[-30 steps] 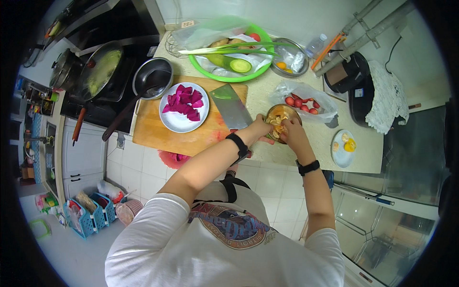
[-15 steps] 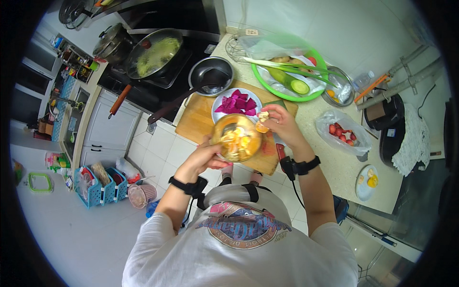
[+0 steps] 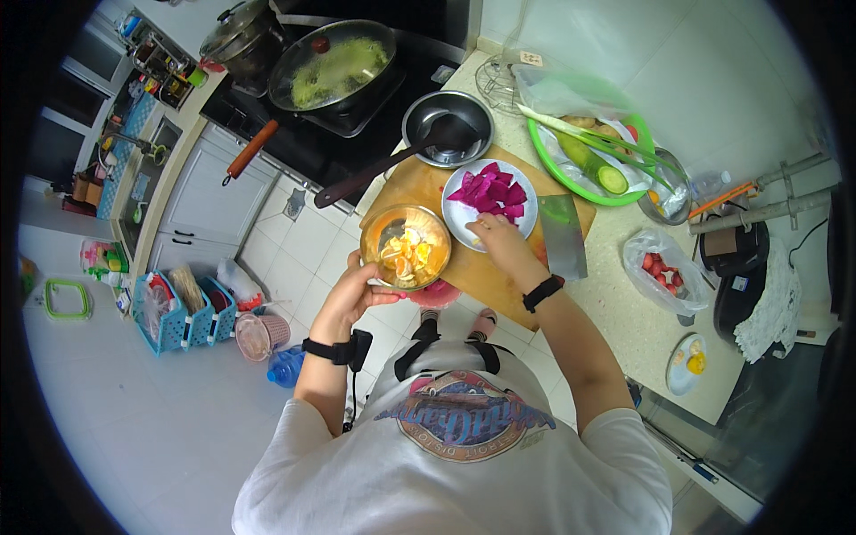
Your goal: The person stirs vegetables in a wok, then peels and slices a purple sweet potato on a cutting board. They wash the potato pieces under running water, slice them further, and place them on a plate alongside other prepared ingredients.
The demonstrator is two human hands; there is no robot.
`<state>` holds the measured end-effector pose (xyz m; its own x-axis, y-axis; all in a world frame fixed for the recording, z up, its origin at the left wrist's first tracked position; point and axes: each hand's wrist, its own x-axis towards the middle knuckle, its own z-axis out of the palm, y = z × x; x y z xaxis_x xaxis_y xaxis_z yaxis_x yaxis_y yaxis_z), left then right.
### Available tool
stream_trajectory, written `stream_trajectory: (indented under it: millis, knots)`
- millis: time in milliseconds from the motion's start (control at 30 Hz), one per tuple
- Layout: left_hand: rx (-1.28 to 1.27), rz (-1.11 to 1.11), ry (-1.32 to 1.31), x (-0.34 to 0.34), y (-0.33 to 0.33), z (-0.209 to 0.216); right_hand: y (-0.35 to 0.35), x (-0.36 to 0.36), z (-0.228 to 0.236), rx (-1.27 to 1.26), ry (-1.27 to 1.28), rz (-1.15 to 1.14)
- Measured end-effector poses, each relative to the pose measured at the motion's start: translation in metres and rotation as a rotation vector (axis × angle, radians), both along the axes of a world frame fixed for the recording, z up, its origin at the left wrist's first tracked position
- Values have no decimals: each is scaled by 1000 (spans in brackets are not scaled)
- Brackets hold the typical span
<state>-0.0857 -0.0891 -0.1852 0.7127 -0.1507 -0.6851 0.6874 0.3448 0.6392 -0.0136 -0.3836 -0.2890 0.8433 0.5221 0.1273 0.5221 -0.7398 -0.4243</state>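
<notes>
A metal bowl [image 3: 433, 218] with orange segments [image 3: 409, 258] inside is in my left hand [image 3: 352, 290], thumb at its rim and fingers beneath. My right hand [image 3: 506, 247] reaches down to the near edge of a white plate [image 3: 528, 227]. Its fingertips are pressed together there, close to magenta dragon fruit chunks [image 3: 489, 189]; whatever they hold is too small to make out. The plate rests on a wooden cutting board [image 3: 473, 283]. To its right lies a cleaver [image 3: 563, 239].
Behind the plate, a steel bowl [image 3: 412, 120] carries a dark spatula [image 3: 379, 169]. A wok [image 3: 276, 89] of greens sits on the stove. Rightward are a green basket [image 3: 615, 198] of vegetables, a bag of red fruit [image 3: 660, 270] and a small plate [image 3: 684, 380].
My right hand has gone from beside the bowl, where it held a piece of orange, down to the plate. The bowl now sits left of the plate. The whole view has shifted.
</notes>
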Motion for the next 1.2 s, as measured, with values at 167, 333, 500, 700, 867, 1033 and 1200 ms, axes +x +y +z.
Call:
stream_trajectory:
  millis: [167,333,500,700,867,1033,1200]
  knots:
    - [3,-76,-31,11,-5,-4,-5,-1,27,26,-107,-53]
    - [42,-160,-66,14,-16,-4,42,-28,68,482,57,-49]
    - [55,-208,-149,17,-25,-7,85,-41,73,342,-3,-24]
    - [60,-131,-131,24,-36,-11,83,-25,58,146,163,28]
    - [9,-83,-114,28,-44,-11,70,-7,59,102,215,186]
    - [53,-36,-165,37,-54,-3,47,23,73,-84,75,335]
    - [214,-31,-262,46,-64,-3,36,33,68,-6,-37,374]
